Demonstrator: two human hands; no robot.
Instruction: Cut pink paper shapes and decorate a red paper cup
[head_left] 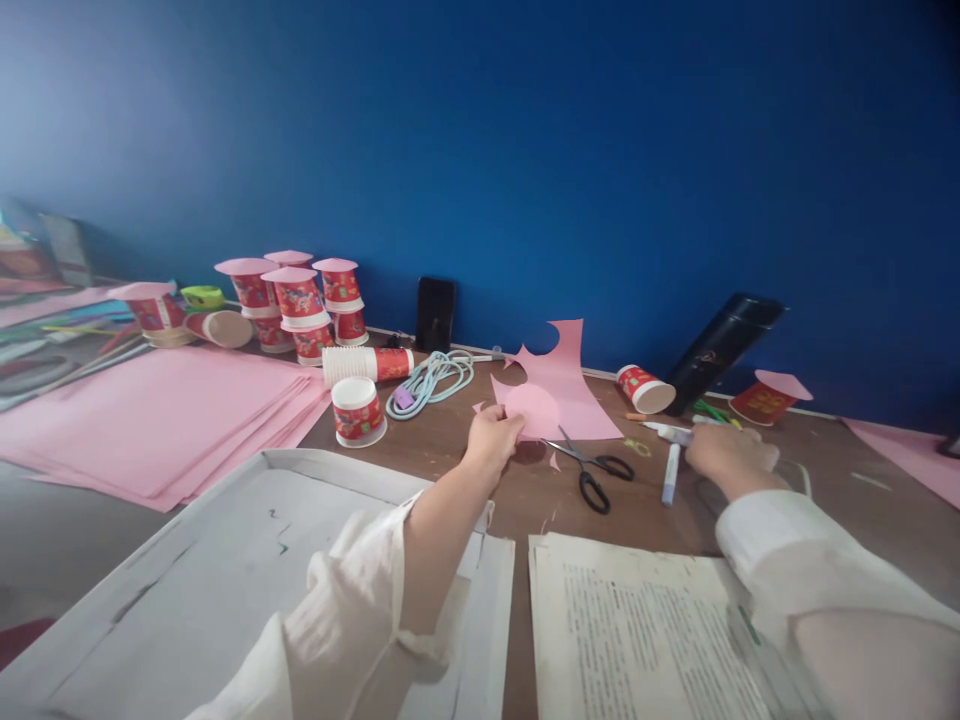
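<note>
My left hand (495,440) pinches the left edge of a pale pink paper circle (534,408). Behind the circle lies a pink sheet with curved cut-outs (581,395). Black-handled scissors (596,470) rest on the table just right of the circle, blades partly spread. Farther right, my right hand (729,458) is low over the table with its fingers curled. A white pen-like tube with a lavender end (669,432) meets its fingertips; whether the fingers hold it is unclear. Close by lies a white and lavender stick (671,475).
Red paper cups with pink discs (298,298) stand stacked at the back left, beside pink sheets (150,420). A coiled cable (435,380), a phone (436,312) and a leaning black bottle (720,350) are near the wall. Printed pages (637,630) and a white tray (225,540) lie in front.
</note>
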